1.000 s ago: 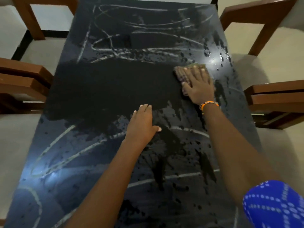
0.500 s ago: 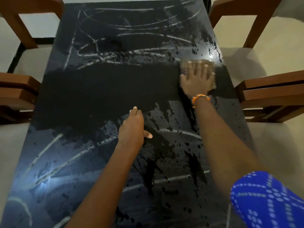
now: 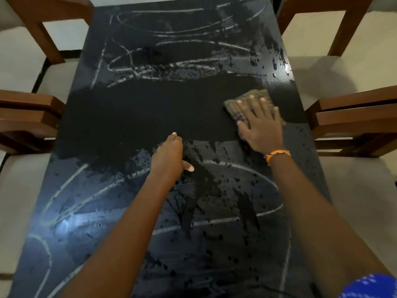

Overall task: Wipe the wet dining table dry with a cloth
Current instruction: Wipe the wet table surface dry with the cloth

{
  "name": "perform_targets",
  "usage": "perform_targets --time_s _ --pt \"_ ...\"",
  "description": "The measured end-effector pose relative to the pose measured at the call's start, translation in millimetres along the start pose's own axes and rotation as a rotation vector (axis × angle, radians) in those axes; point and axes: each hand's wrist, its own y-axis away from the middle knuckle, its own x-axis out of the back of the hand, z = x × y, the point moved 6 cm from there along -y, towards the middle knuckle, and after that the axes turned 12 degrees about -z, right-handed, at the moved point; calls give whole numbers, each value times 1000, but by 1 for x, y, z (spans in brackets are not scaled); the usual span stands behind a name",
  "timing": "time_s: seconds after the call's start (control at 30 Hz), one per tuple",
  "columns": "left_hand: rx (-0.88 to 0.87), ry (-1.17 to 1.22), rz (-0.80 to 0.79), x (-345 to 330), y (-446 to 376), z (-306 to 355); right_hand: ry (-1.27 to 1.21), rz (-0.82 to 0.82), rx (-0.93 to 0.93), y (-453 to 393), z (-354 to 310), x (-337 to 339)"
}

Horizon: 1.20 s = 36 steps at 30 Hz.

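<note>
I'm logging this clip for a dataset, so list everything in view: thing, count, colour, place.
dining table: one, black with pale streaks and water drops, centre
cloth: one, greenish-brown, right of table, under the right hand
chairs: four partly seen, brown wood with pale seats, two on each side
bracelet: one, orange, right wrist
sleeve: one, blue with white dots, bottom right
left hand: fingers curled, resting on table centre
right hand: flat, fingers spread, pressing the cloth
</note>
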Motion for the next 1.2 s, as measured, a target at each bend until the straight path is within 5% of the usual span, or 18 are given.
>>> perform_targets --time_s 0.17,0.37,0.5,0.73,1.0,1.2 --pt "-8 9 20 1 1 -1 -48 10 -273 34 84 9" --pt "-79 106 12 -7 -3 -10 -79 46 -392 53 37 -2" --pt "-174 190 115 -9 7 -34 -44 24 -287 42 -41 -17" --pt "17 346 427 8 46 -165 -67 -25 -20 11 -236 -42" --pt "203 466 481 18 76 -309 -70 -131 356 0 -462 -76" --pt "111 584 417 11 90 -345 91 -197 486 -54 -500 -75"
